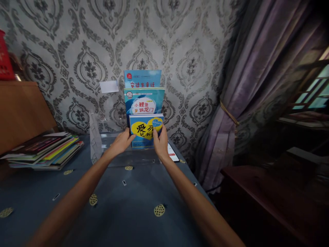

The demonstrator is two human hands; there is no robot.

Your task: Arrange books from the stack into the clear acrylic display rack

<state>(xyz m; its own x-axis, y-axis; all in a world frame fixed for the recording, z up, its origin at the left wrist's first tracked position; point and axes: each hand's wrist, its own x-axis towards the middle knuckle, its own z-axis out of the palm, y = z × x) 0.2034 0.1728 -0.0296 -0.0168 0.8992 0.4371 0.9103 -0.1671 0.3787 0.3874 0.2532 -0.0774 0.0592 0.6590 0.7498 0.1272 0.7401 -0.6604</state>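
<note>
Forearms (84,185) cross the table (118,216); left hand (121,141) and right hand (161,142) grip the front book (141,132) at the rack (95,145), by the far edge. Two books (145,96) stand behind; a pile (42,151) lies outside it, leftward.

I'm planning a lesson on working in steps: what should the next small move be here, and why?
Probably press the front book gently down to check it is seated in the clear rack: the left hand and right hand hold its sides, the middle book and back book stand behind it, and its support underneath is hard to tell.
</note>
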